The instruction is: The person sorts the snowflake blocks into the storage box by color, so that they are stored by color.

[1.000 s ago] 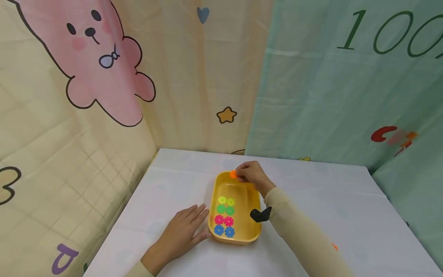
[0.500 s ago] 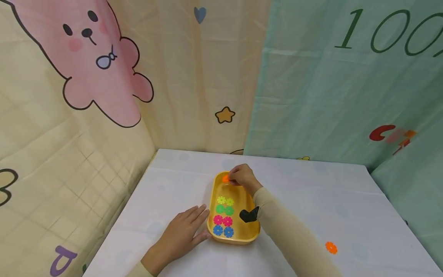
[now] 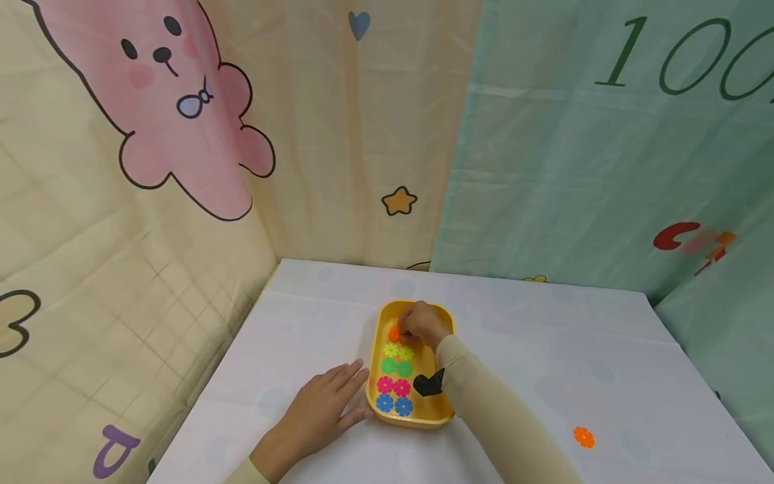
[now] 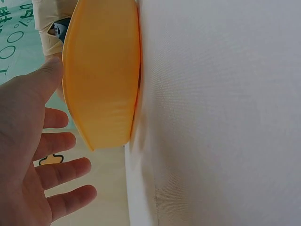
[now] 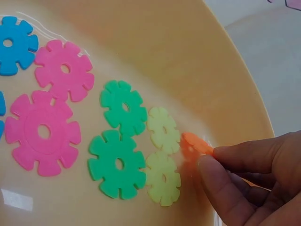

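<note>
Between thumb and forefinger, my right hand pinches an orange notched disc just above the floor of a yellow tray, beside two pale yellow discs. Pairs of green discs, pink discs and blue discs lie in rows along the tray's left side. My left hand is at the tray's near left side with its fingers extended. In the left wrist view its thumb touches or nearly touches the tray's rim; contact is hard to tell.
A second orange disc lies on the white table, to the right of my right sleeve. Printed cloth hangings stand behind the table and along its sides.
My right hand has moved from the tray's far rim down into the tray and nearer, carrying the orange disc toward the pale yellow pair. The left hand stays in place.
</note>
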{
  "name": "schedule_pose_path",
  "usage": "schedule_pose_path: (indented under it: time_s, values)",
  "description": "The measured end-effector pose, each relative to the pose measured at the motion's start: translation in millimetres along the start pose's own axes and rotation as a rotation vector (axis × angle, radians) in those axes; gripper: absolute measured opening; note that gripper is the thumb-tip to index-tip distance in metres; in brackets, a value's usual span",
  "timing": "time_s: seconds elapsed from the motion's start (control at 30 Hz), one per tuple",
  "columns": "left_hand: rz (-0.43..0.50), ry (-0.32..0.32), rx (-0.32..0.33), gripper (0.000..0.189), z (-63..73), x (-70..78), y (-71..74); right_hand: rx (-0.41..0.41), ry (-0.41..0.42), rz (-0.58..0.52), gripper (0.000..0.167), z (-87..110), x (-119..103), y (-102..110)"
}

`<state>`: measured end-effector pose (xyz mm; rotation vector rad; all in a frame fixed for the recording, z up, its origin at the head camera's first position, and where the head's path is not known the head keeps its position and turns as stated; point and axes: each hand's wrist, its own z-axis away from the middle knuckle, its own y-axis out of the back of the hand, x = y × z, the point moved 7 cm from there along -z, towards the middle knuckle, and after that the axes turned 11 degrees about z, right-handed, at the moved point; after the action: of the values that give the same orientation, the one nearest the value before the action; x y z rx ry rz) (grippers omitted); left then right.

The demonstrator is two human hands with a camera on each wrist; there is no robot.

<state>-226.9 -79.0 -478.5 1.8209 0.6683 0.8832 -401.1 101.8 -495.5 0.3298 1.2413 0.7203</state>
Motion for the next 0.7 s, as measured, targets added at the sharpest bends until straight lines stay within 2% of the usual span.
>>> schedule_pose_path:
  time_s: [0.1,0.2,0.5,0.7]
  values:
    - [0.0,-0.002,0.004,0.068,0.3,0.4,-0.6,0.013,-0.024,-0.003,0.002,0.0,3,-2]
    - [-0.002,-0.004,0.011,0.068,0.2,0.8,-1.0,0.03,-0.031,0.004,0.006,0.2,4,-2]
    - [-0.005,-0.026,0.031,0.066,0.1,2.6,-0.2,0.045,0.043,0.09,0.008,3.2,2,4]
    - [-0.005,-0.047,0.035,0.066,-0.2,3.0,1.2,0.055,0.053,0.07,0.004,9.9,-1,18]
